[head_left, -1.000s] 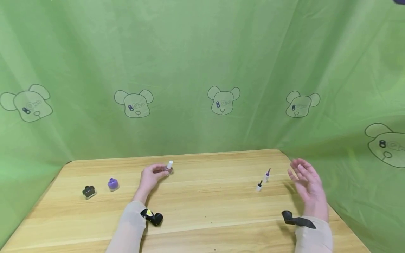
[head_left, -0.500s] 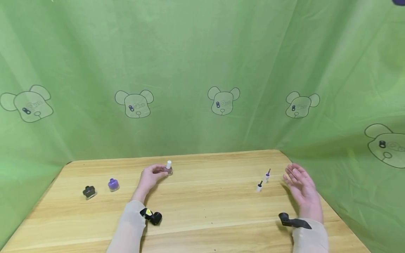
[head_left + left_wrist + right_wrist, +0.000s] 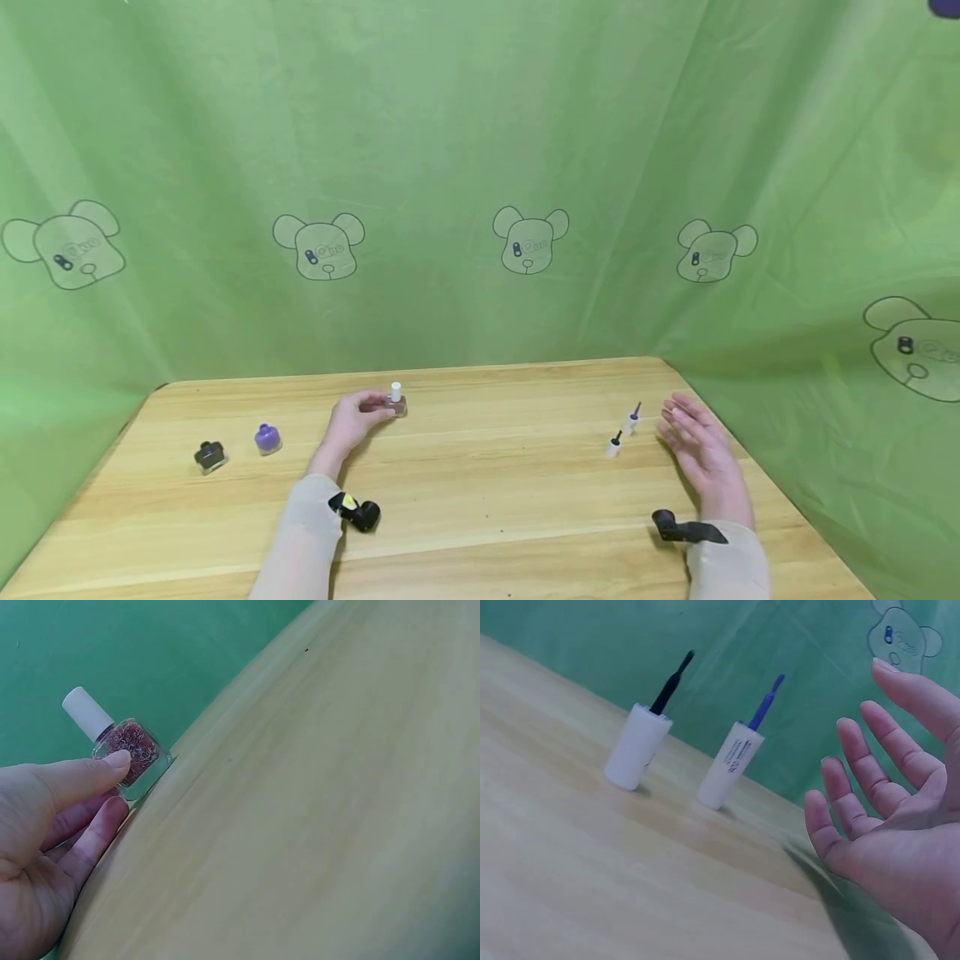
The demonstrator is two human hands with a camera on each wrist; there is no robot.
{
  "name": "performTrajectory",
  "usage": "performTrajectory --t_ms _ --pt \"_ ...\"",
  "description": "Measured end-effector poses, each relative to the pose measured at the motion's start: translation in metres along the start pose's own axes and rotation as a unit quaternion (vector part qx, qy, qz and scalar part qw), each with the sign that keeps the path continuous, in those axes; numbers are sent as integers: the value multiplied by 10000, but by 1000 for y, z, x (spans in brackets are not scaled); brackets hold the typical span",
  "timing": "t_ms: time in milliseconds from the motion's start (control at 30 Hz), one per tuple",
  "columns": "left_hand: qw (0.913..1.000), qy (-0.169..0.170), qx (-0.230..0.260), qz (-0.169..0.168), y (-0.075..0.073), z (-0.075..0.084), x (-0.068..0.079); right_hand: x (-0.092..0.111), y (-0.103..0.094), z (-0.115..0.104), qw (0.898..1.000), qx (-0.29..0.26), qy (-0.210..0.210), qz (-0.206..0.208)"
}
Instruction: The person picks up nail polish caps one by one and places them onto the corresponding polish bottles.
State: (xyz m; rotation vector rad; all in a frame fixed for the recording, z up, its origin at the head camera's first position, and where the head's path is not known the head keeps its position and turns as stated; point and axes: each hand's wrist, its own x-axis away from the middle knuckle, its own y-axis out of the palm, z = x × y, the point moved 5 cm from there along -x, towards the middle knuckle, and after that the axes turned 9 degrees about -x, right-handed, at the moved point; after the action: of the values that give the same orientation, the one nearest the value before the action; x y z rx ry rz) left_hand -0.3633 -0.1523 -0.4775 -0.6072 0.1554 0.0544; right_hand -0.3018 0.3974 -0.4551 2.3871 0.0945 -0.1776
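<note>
My left hand (image 3: 351, 423) pinches a small nail polish bottle (image 3: 135, 754) between thumb and fingers. The bottle is clear with reddish-brown glittery polish and a white cap (image 3: 88, 712), and it stands upright on the table. My right hand (image 3: 701, 446) holds nothing; its fingers are loosely bent, palm turned inward. Left of that hand, two white brush caps stand with their brushes pointing up: one with a purple brush (image 3: 731, 761), one with a black brush (image 3: 637, 746). At the far left sit two capless bottles, a purple one (image 3: 267, 438) and a black one (image 3: 211, 456).
The wooden table (image 3: 480, 500) carries all of these things. A green curtain (image 3: 435, 125) with bear-head drawings hangs behind the table and along its sides. A few tiny dark specks dot the tabletop.
My right hand has moved left and slightly down, closer to the two brush caps. The left hand has shifted very slightly left with the bottle, whose cap leans less now.
</note>
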Motion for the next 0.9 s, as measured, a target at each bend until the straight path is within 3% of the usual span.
performTrajectory --t_ms 367,567,900 --pt "10000 -52 69 -43 0 2 2 -2 -1 8 9961 754 218 403" --pt "9986 -143 509 -82 0 0 5 -4 -1 12 9934 1050 219 403" --pt "9955 -359 838 248 -3 -5 13 -6 -1 18 9832 1796 213 250"
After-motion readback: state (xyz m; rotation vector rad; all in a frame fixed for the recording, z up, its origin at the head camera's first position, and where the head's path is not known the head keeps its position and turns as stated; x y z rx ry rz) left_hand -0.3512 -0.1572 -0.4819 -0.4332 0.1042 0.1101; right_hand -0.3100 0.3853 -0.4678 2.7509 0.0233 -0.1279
